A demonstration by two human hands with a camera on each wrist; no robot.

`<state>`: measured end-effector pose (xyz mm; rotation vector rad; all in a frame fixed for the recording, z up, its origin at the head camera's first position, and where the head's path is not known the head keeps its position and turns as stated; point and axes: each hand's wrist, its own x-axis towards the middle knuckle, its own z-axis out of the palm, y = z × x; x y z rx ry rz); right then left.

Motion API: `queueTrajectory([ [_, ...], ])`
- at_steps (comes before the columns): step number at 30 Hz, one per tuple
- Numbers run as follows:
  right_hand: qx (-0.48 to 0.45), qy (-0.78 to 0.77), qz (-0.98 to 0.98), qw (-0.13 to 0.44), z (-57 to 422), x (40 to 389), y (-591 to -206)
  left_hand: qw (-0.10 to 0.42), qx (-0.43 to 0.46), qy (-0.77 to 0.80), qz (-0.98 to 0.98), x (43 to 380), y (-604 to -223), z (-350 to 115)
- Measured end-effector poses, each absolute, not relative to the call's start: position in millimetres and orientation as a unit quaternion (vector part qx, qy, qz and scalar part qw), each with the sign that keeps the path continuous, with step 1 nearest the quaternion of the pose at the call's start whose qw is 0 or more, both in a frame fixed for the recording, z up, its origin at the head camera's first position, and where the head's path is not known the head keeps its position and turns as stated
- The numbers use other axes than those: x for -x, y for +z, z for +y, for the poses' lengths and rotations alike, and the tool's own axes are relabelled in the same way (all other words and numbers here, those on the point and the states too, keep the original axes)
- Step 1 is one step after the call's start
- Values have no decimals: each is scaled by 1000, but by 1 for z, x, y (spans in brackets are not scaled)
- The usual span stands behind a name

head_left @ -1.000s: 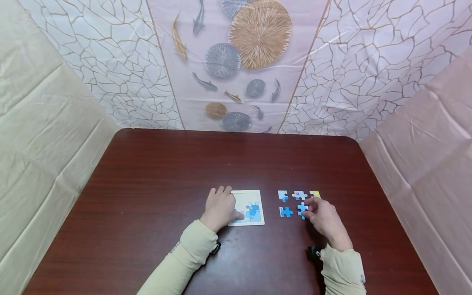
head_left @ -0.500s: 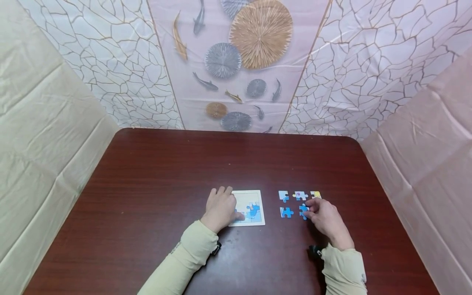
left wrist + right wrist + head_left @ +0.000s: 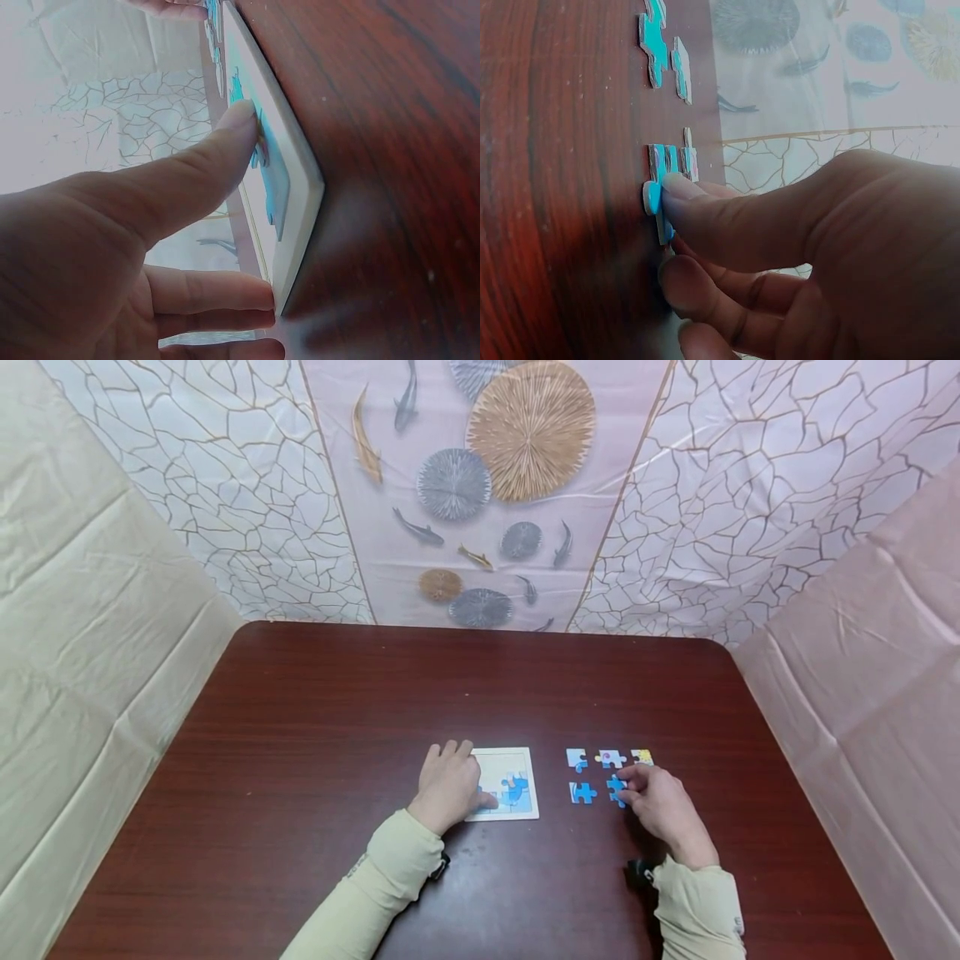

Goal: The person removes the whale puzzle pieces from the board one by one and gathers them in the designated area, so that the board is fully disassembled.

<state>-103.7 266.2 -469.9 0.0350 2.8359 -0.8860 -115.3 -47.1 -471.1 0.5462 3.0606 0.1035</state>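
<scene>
My left hand point(image 3: 448, 781) rests over the left side of a puzzle tray point(image 3: 533, 783) with a pale rim. In the left wrist view its thumb point(image 3: 238, 116) lies on the blue pieces set in the tray, and the loosely extended fingers touch the tray's edge. Part of the tray is hidden under this hand. Off to the right, my right hand point(image 3: 662, 803) pinches a blue puzzle piece point(image 3: 615, 789) between thumb and fingers. The right wrist view shows this puzzle piece point(image 3: 657, 191) close to the tabletop, its near face partly covered by the thumb.
Beside the pinched piece lies another blue piece point(image 3: 582, 792). Behind them sit a white-and-blue piece point(image 3: 575, 758), a pale piece with a pink swirl point(image 3: 609, 757) and a yellow piece point(image 3: 642, 755). The dark wooden table point(image 3: 337, 693) meets patterned cloth walls at the back and sides.
The blue piece at my right fingertips has shifted very slightly, and a little more of it is covered. My left hand and the tray have stayed in place.
</scene>
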Motion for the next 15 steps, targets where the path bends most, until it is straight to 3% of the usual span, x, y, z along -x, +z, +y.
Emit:
queueTrajectory([
  [6,-25,-307,947,87,267,103,-468,20,-175,30,984,115,-471,-47],
  [12,14,-307,952,-1,250,108,-463,23,-173,33,984,115,-471,-46],
  [15,51,-303,951,-17,232,112,-459,22,-173,35,984,115,-472,-46],
])
